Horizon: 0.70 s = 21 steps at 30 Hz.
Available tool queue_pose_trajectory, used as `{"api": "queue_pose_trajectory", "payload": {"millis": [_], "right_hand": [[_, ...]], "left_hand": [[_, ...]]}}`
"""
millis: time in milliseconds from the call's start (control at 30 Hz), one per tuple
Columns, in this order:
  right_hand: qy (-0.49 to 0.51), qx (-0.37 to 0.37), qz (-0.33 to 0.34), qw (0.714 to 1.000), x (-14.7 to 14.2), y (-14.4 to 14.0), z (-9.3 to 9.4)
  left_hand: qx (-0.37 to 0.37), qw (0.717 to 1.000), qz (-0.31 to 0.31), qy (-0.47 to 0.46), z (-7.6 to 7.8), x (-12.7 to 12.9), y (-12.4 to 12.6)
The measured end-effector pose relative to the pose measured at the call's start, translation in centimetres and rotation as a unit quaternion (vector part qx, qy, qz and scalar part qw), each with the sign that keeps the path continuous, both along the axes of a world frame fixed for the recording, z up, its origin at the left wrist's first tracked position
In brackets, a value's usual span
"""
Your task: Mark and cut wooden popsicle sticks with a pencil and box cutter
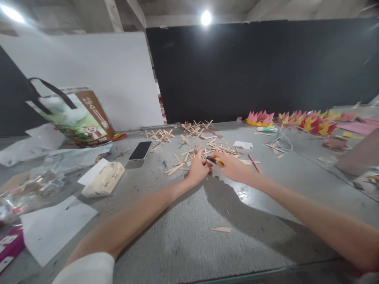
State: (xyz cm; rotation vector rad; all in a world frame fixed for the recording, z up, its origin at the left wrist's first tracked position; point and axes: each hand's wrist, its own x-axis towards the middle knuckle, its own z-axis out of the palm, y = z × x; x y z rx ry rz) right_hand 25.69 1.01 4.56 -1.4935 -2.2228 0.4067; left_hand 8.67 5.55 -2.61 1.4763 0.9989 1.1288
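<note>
My right hand [231,166] is closed round a utility knife [218,159] with a yellow and black body, its dark front end pointing left towards my other hand. Close beside it, my left hand [198,169] is pinched shut just above the tabletop; what its fingers hold is hidden. Something small and red [211,169] shows under the left fingertips. Behind both hands lie loose flat wooden craft sticks [220,148], many crossed over each other. A cut-off pointed piece of stick [221,229] lies alone nearer to me.
Stick piles [162,136] lie towards the back of the grey table [166,244]. Left are a phone [141,150], a tissue pack [103,179], white paper [57,227] and a shopping bag [84,118]. Right are a red pen [254,163], a white cable [284,140] and folded-paper flowers [314,122].
</note>
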Motion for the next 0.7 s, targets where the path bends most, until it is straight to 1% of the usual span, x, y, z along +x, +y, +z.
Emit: {"api": "queue_pose_trajectory", "payload": {"millis": [100,133,167,200,267,400,433,467,500,533,667,700], "right_hand": [[0.042,0.022,-0.036,0.998,-0.7,-1.6,-2.9],[0.050,0.026,-0.044,0.997,-0.9,-1.9,-3.6],[0.052,0.027,-0.047,0.997,-1.0,-2.1,-3.9],[0.050,0.024,-0.045,0.997,-1.0,-2.1,-3.8],[0.032,0.010,-0.031,0.999,-0.8,-1.4,-2.5],[-0.039,-0.012,-0.003,0.999,-0.1,0.5,1.8],[-0.050,-0.015,-0.001,0.999,0.0,0.7,2.4],[-0.053,-0.018,0.000,0.998,0.0,0.8,2.6],[-0.048,-0.019,0.001,0.999,0.0,0.6,2.3],[-0.035,-0.016,-0.002,0.999,-0.1,0.3,1.7],[0.062,0.036,-0.041,0.997,-0.8,-1.9,-2.7],[0.077,0.041,-0.043,0.995,-0.9,-2.2,-3.4]], "left_hand": [[0.013,1.000,0.001,0.006,0.2,-0.1,-0.1],[0.022,1.000,0.001,0.009,0.2,-0.1,-0.1],[0.028,1.000,0.003,0.009,0.3,-0.2,-0.2],[0.031,0.999,0.004,0.009,0.3,-0.2,-0.2],[0.023,1.000,0.004,0.003,0.3,-0.2,-0.2],[0.010,1.000,-0.008,-0.010,0.0,0.0,-0.1],[0.009,1.000,-0.010,-0.012,-0.1,0.0,-0.1],[0.008,1.000,-0.008,-0.013,-0.1,0.0,0.0],[0.005,1.000,-0.007,-0.013,-0.2,0.0,0.0],[0.003,1.000,-0.005,-0.012,-0.2,0.0,-0.1],[0.029,1.000,-0.007,0.001,0.2,0.0,-0.4],[0.038,0.999,-0.009,0.006,0.3,-0.1,-0.5]]}}
